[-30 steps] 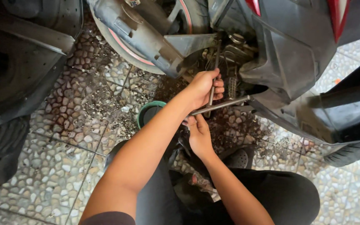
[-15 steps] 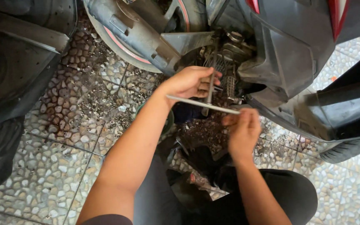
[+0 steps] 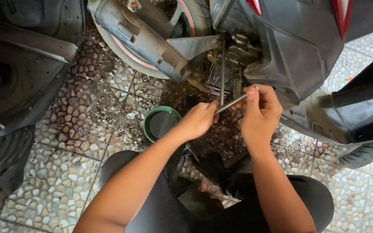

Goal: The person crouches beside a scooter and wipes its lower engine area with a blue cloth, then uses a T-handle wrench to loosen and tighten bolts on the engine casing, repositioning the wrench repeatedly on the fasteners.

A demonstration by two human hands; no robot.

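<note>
Both hands meet in front of the underside of a scooter. My left hand (image 3: 199,118) grips the lower end of a thin metal rod (image 3: 231,103). My right hand (image 3: 260,110) pinches the rod's upper end between thumb and fingers. The rod lies slanted between the two hands, just below the scooter's dirty engine parts (image 3: 227,71). A second upright metal shaft (image 3: 222,64) stands behind the hands. Left of my left hand, a small green bowl (image 3: 150,115) holding dark liquid sits on the floor.
The scooter's grey exhaust (image 3: 139,36) and rear wheel (image 3: 186,13) are above the hands, dark body panels (image 3: 307,39) to the right. Another dark vehicle part (image 3: 18,73) fills the left. The pebble-tiled floor (image 3: 65,172) is oil-stained near the bowl. My knees are at the bottom.
The left hand came down off the engine parts and now holds the rod's lower end. The right hand rose to the rod's upper end; the rod went from nearly level to slanted.
</note>
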